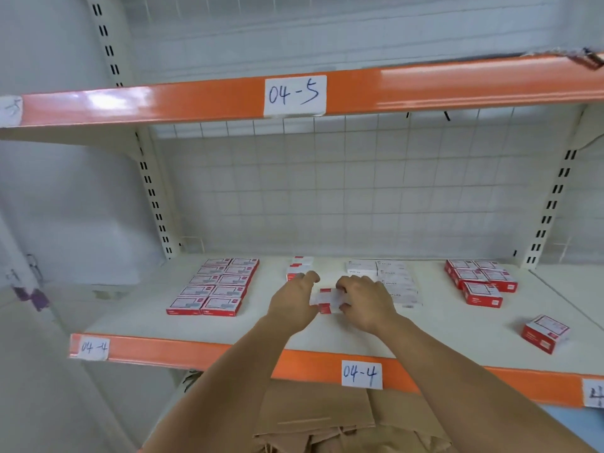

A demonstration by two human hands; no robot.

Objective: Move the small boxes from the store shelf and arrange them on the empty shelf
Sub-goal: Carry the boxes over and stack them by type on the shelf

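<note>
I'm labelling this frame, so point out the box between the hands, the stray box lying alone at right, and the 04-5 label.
Held box [327, 299]: head view, white top face.
Stray box [545, 333]: head view, top face.
04-5 label [294, 94]: head view, label's middle.

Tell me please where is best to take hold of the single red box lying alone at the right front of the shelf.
Probably from above, grip across the two longer sides of the lone red box. It lies flat and askew, apart from the other boxes, so those sides are free.
</note>
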